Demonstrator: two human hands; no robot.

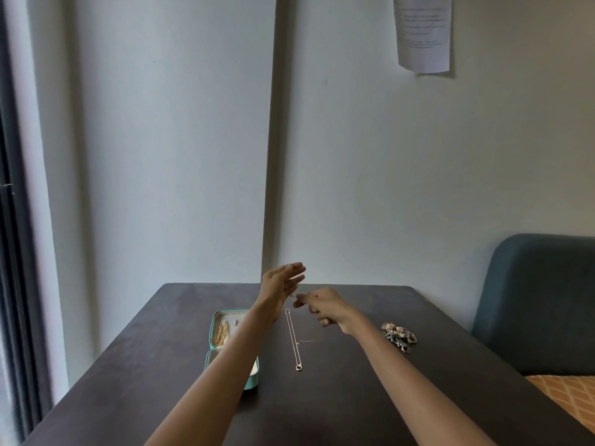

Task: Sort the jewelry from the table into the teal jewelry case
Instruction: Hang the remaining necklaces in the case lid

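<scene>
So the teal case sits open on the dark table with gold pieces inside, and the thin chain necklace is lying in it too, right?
Not quite. The head view shows the open teal jewelry case on the dark wooden table with gold pieces inside, but the thin chain necklace with a ring pendant lies on the table beside the case, to its right, not in it.

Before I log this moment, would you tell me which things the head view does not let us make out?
- Teal jewelry case: the left forearm covers much of its inside.
- Right hand: it pinches something tiny and blurred; unidentifiable.
- Jewelry cluster: too small to count the pieces.
- Paper on the wall: cut off by the top edge, print unreadable.
</scene>
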